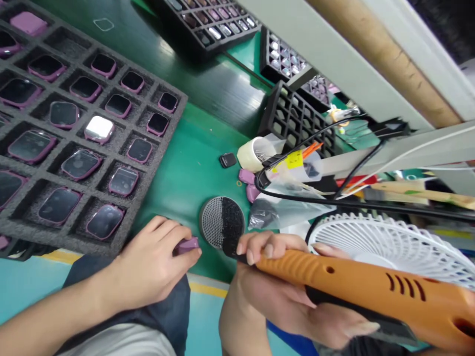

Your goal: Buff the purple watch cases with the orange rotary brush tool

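Note:
My left hand (158, 262) is closed at the green mat's near edge, thumb and fingers pinching a small purple watch case (188, 245); the hand covers much of it. My right hand (282, 291) wraps around the ribbed handle of an orange power tool (356, 282) with vent slots; its exact kind I cannot make out. The tool's black front end (232, 244) reaches the edge of a round perforated metal disc (213, 225), half silver mesh and half black. Whether they are joined or just overlap, I cannot tell.
A grey foam tray (126, 118) with purple-framed watches fills the left. Beyond the disc are a black watch piece (227, 159), purple pieces (246, 176), a cream cup (249, 154) and plastic bags (289, 210). A white fan (374, 242), black cables (371, 202) and a shelf post (356, 74) stand right.

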Tool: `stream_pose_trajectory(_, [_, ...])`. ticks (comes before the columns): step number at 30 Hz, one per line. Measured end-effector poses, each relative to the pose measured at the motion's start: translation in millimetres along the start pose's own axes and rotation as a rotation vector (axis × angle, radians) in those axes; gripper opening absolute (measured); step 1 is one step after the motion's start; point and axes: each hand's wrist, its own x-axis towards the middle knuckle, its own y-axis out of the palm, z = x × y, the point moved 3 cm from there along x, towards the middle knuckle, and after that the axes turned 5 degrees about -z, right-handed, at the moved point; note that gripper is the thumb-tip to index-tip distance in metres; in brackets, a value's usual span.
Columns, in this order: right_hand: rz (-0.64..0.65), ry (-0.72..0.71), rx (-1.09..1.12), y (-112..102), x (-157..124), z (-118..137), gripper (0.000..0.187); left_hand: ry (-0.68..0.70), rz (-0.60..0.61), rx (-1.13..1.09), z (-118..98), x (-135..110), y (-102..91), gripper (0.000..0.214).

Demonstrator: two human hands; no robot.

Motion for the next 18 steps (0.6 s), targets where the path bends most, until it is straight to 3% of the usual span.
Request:
stream_pose_trajectory(4, [0.058,0.006,0.004,-4.5,0.7,-0.9,0.070,-0.004,-0.013,-0.005,0.3,1.3,0.0,0.019])
stream_pose_trajectory(9, [0.029,0.033,-0.015,-6.1,0.0,1.6,0.072,0.013,-0.015,-0.014,0.2,1.4,-0.1,0.022])
stream_pose_trajectory(13, [0.083,0.029,0.001,-4.3,0.5,1.5,0.062,0.032,-0.009,-0.034,0.1,-0.9,0.2,0.023])
stream_pose_trajectory(18, [0.002,-0.040,-0.009,0.0,0.1,0.5,0.057,0.037,-0.028,-0.030,0.1,-1.7,0.9,0.021])
